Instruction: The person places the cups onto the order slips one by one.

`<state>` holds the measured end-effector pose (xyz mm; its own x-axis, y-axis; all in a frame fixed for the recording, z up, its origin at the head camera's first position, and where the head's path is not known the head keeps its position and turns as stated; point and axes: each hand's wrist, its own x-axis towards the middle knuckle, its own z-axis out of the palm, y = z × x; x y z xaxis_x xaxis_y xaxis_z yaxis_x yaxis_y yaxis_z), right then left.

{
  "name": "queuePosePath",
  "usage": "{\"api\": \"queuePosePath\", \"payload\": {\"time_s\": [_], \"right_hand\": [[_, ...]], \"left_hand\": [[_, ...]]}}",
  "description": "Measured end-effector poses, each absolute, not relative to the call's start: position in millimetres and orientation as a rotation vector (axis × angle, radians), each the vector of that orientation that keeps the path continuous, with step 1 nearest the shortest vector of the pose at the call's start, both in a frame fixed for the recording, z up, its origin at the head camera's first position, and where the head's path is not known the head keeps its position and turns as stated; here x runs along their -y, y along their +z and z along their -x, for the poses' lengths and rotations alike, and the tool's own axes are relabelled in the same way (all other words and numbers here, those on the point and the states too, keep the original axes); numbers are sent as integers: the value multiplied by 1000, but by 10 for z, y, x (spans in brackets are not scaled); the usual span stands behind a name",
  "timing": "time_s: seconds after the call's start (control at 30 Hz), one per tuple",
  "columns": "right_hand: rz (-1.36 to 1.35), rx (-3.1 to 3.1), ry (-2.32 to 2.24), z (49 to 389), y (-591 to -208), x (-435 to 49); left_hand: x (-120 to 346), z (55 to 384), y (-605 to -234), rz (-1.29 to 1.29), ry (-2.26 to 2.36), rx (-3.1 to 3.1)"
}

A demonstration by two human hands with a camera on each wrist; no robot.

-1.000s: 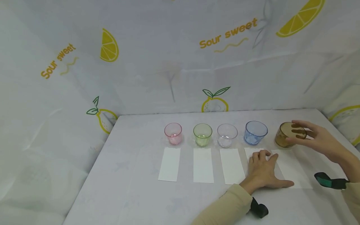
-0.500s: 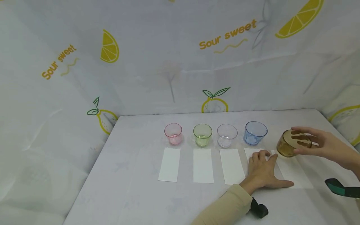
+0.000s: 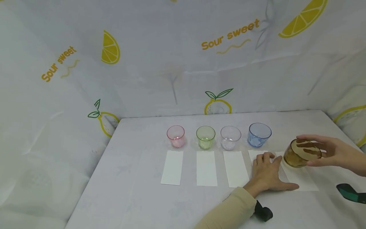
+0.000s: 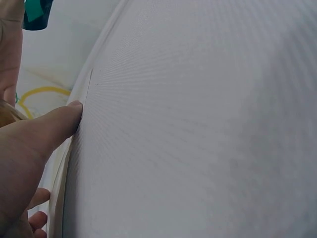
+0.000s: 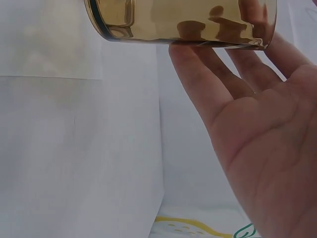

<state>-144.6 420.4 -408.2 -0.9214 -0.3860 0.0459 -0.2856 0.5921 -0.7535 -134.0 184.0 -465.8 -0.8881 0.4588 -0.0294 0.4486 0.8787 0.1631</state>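
My right hand [image 3: 338, 155] grips an amber glass cup [image 3: 294, 159] by its side near the rim, thumb on the near side and fingers on the far side. In the head view the cup overlaps the far part of the rightmost white card [image 3: 306, 181]. The right wrist view shows the amber cup [image 5: 163, 20] at the top, fingers visible through the glass. My left hand [image 3: 266, 175] rests with fingers spread, its thumb on the rightmost card and its fingers over the neighbouring card [image 3: 254, 155], which it mostly hides. In the left wrist view, the left thumb [image 4: 44, 134] lies at a card's edge.
Pink [image 3: 176, 140], green [image 3: 206, 141], clear [image 3: 228, 143] and blue [image 3: 257, 140] glass cups stand in a row at the back. Before the first three lie white cards [image 3: 172, 167]. A lemon-printed cloth [image 3: 160, 79] hangs behind the table [image 3: 128, 178].
My right hand has brought the amber cup from the right end of the row toward me and slightly right, over the rightmost card. The left hand stays in place.
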Motion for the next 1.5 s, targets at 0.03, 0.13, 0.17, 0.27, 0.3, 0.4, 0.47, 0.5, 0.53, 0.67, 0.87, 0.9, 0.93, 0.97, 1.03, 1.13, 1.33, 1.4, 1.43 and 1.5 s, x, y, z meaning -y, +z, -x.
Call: {"api": "queuePosePath", "payload": {"time_s": [0.03,0.13,0.17,0.27,0.3,0.4,0.47,0.5,0.53,0.67,0.87,0.9,0.93,0.97,1.03,1.13,1.33,1.4,1.43,1.5], "right_hand": [[583,-2685,-1242,1447,-4091,-4213],[609,-2655,-1249,1442,-4115,-4241],[606,-2650,-1249,1439,-4122,-4247],[604,-2619,-1257,1431,-4136,-4261],[605,-2612,-1258,1428,-4139,-4264],[603,-2596,-1258,1423,-4152,-4267],[606,-2592,-1253,1419,-4162,-4268],[611,-2591,-1250,1416,-4167,-4271],[612,-2590,-1248,1414,-4173,-4273],[625,-2585,-1236,1406,-4193,-4294],[602,-2560,-1214,1403,-4223,-4322],[596,-2558,-1207,1404,-4227,-4326],[589,-2558,-1199,1405,-4231,-4330],[579,-2554,-1193,1407,-4235,-4335],[559,-2555,-1178,1413,-4243,-4346],[529,-2551,-1161,1419,-4252,-4363],[592,-2505,-1190,1437,-4258,-4374],[622,-2493,-1196,1445,-4253,-4367],[631,-2491,-1198,1449,-4251,-4365],[643,-2486,-1195,1458,-4243,-4363]], "left_hand": [[-1838,1341,-4657,-720,237,-2980],[-1832,1348,-4657,-725,247,-2982],[-1829,1348,-4657,-728,247,-2982],[-1822,1344,-4653,-730,251,-2979],[-1822,1342,-4652,-730,252,-2980],[-1820,1335,-4650,-729,249,-2980],[-1826,1337,-4651,-725,247,-2983],[-1827,1336,-4651,-726,245,-2983],[-1827,1334,-4652,-727,246,-2983],[-1830,1329,-4654,-733,243,-2976],[-1848,1339,-4656,-722,224,-2968],[-1849,1340,-4655,-720,220,-2969],[-1850,1341,-4655,-720,219,-2968],[-1851,1341,-4653,-719,219,-2968],[-1850,1339,-4650,-721,220,-2969],[-1848,1337,-4644,-726,221,-2968],[-1846,1334,-4640,-728,218,-2967],[-1846,1331,-4643,-721,225,-2970],[-1846,1329,-4645,-716,229,-2972],[-1847,1326,-4651,-708,237,-2979]]}}
